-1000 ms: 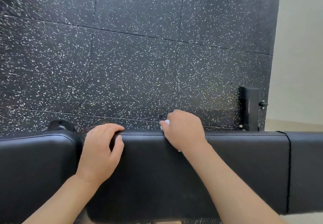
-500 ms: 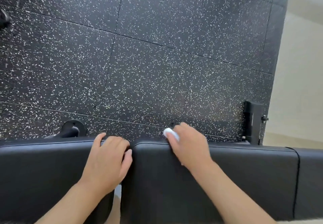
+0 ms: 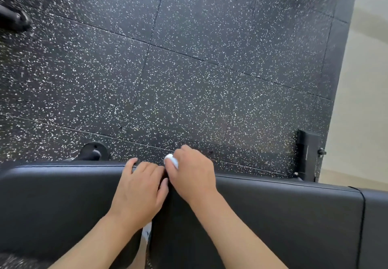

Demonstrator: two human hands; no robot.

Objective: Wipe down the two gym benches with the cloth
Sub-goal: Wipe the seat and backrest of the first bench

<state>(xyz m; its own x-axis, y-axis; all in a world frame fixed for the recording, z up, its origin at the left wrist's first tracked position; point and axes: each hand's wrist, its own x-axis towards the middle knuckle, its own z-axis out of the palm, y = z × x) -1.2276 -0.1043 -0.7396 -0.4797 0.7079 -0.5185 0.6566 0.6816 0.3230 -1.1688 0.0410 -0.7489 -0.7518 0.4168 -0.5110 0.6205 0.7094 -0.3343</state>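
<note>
Head view, looking down on two black padded bench sections set end to end on a speckled rubber floor. The left hand lies palm-down on the left pad, its fingers loosely curled over the far edge by the gap — holding nothing visible. The right hand, just beside it on the right pad, has its fingers closed around a small white cloth pressed to that surface's far corner — only a bunched tip shows.
</note>
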